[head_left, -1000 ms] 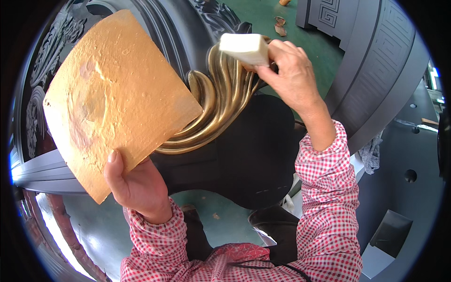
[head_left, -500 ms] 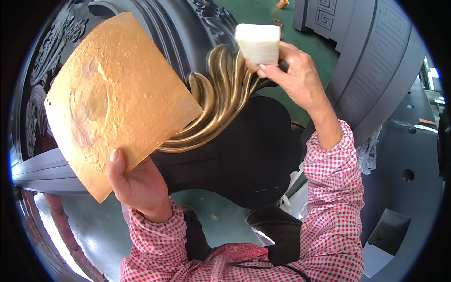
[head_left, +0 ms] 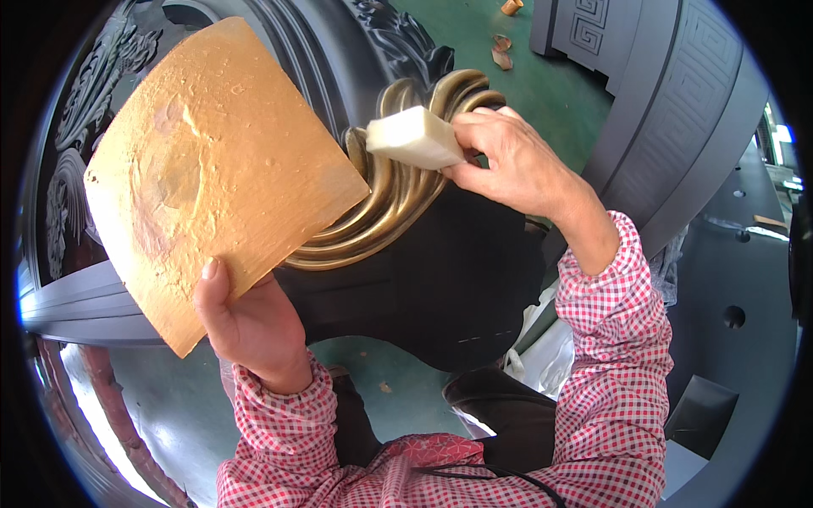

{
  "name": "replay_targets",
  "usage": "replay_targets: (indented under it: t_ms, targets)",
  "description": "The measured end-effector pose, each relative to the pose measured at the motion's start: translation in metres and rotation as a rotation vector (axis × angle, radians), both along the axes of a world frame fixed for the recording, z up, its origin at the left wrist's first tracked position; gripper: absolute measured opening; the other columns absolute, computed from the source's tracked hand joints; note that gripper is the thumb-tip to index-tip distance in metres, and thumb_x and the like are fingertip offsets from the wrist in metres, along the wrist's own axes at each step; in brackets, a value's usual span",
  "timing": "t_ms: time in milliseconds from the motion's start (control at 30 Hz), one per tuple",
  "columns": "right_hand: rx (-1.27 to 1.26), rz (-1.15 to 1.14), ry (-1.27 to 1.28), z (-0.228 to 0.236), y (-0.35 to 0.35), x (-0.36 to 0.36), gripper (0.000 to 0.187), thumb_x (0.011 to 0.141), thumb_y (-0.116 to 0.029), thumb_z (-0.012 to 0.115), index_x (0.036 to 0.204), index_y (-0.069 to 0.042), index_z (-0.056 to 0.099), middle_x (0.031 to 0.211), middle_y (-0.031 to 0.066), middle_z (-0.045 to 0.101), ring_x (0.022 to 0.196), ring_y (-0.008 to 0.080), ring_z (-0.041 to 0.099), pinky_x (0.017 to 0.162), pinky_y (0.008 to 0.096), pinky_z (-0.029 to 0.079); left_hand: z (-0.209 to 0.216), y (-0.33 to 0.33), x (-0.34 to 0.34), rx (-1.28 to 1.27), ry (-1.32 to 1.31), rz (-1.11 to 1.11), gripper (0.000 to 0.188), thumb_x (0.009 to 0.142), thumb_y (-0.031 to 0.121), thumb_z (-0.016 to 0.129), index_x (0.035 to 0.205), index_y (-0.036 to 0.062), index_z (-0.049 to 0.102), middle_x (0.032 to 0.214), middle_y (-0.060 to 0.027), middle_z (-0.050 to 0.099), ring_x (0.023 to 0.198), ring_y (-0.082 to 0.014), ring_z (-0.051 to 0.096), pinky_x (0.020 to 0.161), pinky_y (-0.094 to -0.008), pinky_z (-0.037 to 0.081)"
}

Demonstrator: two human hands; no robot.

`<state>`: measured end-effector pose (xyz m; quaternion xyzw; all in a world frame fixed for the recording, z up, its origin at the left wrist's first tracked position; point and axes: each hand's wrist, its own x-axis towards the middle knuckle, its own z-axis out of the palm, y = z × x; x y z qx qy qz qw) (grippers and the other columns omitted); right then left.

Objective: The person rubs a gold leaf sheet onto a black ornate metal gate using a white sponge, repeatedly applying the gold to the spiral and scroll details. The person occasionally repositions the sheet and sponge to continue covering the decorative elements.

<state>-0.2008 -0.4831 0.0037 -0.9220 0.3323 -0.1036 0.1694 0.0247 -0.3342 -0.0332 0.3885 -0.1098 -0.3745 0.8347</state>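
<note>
Gold-toned carved scroll (head_left: pixel 377 224) sits near the middle of the view, on the edge of a dark curved furniture piece (head_left: pixel 423 292), partly hidden behind what the person holds. The left hand (head_left: pixel 254 326) grips the lower corner of a gold-coated board (head_left: pixel 241 182), thumb laid across its face and the other fingers out of sight behind it; the board bears uneven, ridged patches of gold and a few browner spots. The right hand (head_left: pixel 517 165) is closed on one end of a white block-shaped pad or brush (head_left: pixel 415 138), thumb below and fingers above, held in front of the scroll; whether it touches the carving cannot be told. As far as the visible part goes, the work looks well advanced: every flowing ridge in sight has a gold sheen, with darker tone left in the grooves. Whether those grooves are meant to stay dark, or want more gold, is unclear, and the covered stretches cannot be judged. Beyond the scroll, the black leafy carving (head_left: pixel 398 38) shows no gold, nor does the grey fretwork panel (head_left: pixel 584 30).
</note>
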Motion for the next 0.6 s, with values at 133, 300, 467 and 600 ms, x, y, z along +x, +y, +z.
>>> replay_targets:
  t_ms: [133,300,467,600]
  targets:
    - [0.238,-0.204,-0.313,0.005,0.013,-0.002,0.02,0.077,-0.015,0.061,0.09,-0.001,0.064,0.08,0.008,0.061,0.079,0.0222,0.06,0.075,0.0337,0.045,0.0,0.0,0.001,0.007,0.012,0.0,0.047,0.084,0.014,0.05,0.127,-0.0025,0.04,0.123,-0.0125,0.051,0.113,-0.0222,0.051,0.094,-0.0386,0.042]
    - [-0.171,-0.266,-0.104,0.006,-0.003,-0.003,0.02,0.078,-0.022,0.066,0.086,-0.004,0.065,0.076,0.0055,0.059,0.076,0.0214,0.057,0.071,0.0353,0.043,0.001,0.0,-0.001,0.003,0.015,-0.014,0.047,0.084,0.014,0.05,0.127,-0.0017,0.04,0.123,-0.0127,0.051,0.113,-0.0221,0.051,0.094,-0.0388,0.042]
    - [-0.125,-0.116,0.0,-0.002,0.002,0.001,0.018,0.074,-0.019,0.066,0.076,-0.003,0.06,0.071,0.0063,0.053,0.072,0.0255,0.054,0.066,0.0379,0.04,-0.002,-0.001,-0.001,-0.014,0.012,-0.025,0.048,0.084,0.014,0.049,0.128,-0.0015,0.039,0.124,-0.0128,0.05,0.113,-0.0218,0.051,0.094,-0.0383,0.043]
    - [0.267,-0.112,-0.166,0.006,0.012,-0.023,0.023,0.073,-0.019,0.065,0.084,0.001,0.061,0.076,0.0126,0.059,0.075,0.0259,0.059,0.068,0.0362,0.045,0.005,-0.003,-0.02,-0.023,-0.011,0.007,0.047,0.085,0.014,0.049,0.128,-0.0017,0.039,0.123,-0.0127,0.051,0.111,-0.0216,0.052,0.093,-0.0377,0.044]
